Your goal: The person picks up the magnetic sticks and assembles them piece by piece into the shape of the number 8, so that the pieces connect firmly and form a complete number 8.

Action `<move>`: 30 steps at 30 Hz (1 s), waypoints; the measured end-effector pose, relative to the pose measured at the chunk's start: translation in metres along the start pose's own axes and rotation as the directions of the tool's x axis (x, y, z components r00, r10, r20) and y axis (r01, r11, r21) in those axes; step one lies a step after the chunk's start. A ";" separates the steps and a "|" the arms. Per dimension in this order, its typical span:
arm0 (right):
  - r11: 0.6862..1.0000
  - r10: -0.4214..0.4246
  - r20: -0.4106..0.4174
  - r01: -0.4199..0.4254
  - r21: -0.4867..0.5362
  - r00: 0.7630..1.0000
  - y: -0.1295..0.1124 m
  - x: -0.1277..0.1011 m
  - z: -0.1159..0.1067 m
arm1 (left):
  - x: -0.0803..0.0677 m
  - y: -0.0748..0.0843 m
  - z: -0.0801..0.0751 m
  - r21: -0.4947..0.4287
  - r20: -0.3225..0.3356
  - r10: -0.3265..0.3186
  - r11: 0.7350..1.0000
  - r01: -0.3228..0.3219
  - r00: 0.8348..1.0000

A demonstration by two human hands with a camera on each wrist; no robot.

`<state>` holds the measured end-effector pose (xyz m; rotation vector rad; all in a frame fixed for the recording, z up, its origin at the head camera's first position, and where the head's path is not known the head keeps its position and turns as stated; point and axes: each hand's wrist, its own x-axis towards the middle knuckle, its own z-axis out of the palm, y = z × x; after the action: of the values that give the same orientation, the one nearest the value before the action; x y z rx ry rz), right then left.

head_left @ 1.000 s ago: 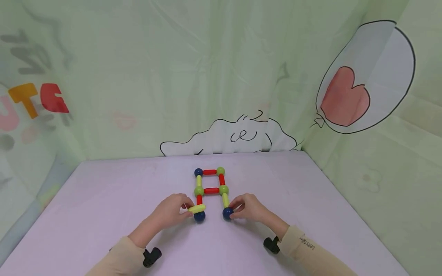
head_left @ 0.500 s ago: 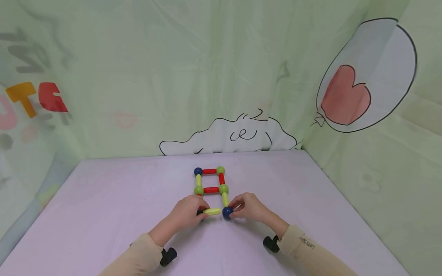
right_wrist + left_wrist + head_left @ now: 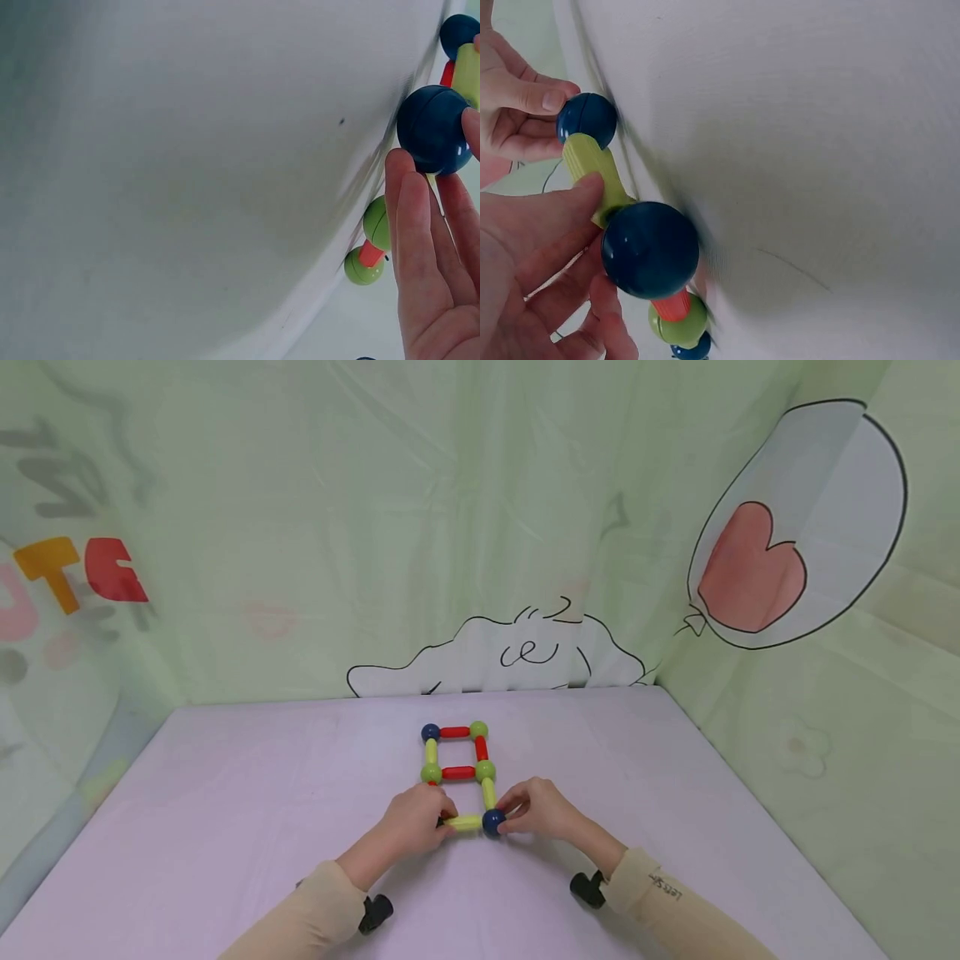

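My left hand (image 3: 415, 820) pinches a yellow rod (image 3: 465, 823) of a ball-and-stick building toy. In the left wrist view, the rod spans from a near blue ball (image 3: 651, 250) to a farther blue ball (image 3: 587, 120). The near ball is mostly hidden behind my left fingers in the head view. My right hand (image 3: 542, 812) holds the right blue ball (image 3: 493, 822) between thumb and fingers. A second yellow rod (image 3: 489, 793) runs from that ball up to a green ball (image 3: 485, 771). On the left, a red rod (image 3: 672, 306) leads to another green ball (image 3: 678, 321).
Beyond the hands, a square of red and yellow rods continues to a blue ball (image 3: 431, 732) and a green ball (image 3: 478, 729) at its far corners. It lies on a pale cloth-covered table (image 3: 247, 793). A printed curtain (image 3: 375, 527) stands behind and at the sides.
My left hand has moved right, and the yellow rod has swung from above the left blue ball into line between both blue balls, its end now at the right one. My right hand stays put.
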<state>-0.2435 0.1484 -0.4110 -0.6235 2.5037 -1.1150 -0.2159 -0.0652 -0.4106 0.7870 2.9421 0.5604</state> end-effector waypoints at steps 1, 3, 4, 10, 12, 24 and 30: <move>1.000 0.002 0.001 -0.002 0.000 1.000 0.000 0.000 0.001 | 0.001 0.000 0.001 0.000 0.002 -0.007 1.000 0.007 1.000; 1.000 0.006 0.006 -0.006 0.004 1.000 0.000 0.001 0.002 | 0.001 0.000 0.002 0.003 0.004 -0.016 1.000 0.016 1.000; 1.000 0.007 0.009 -0.007 0.007 1.000 0.000 0.002 0.002 | 0.002 0.000 0.003 0.007 0.004 -0.019 1.000 0.019 1.000; 1.000 0.013 0.015 -0.013 0.016 1.000 -0.001 0.003 0.003 | 0.003 0.002 0.004 -0.004 0.007 -0.031 1.000 0.031 1.000; 1.000 0.017 0.014 -0.017 0.015 1.000 -0.001 0.003 0.003 | 0.003 0.003 0.004 -0.019 0.015 -0.038 0.999 0.038 0.999; 0.999 0.043 0.000 -0.043 0.009 0.999 -0.003 0.002 0.005 | 0.002 0.005 0.004 -0.049 0.045 -0.077 0.996 0.080 0.996; 1.000 0.022 0.004 -0.022 -0.003 1.000 -0.001 0.001 0.007 | 0.001 0.005 0.006 -0.053 0.052 -0.074 0.996 0.077 0.996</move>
<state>-0.2410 0.1430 -0.4145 -0.5976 2.5026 -1.1017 -0.2139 -0.0590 -0.4141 0.6710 2.8829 0.6042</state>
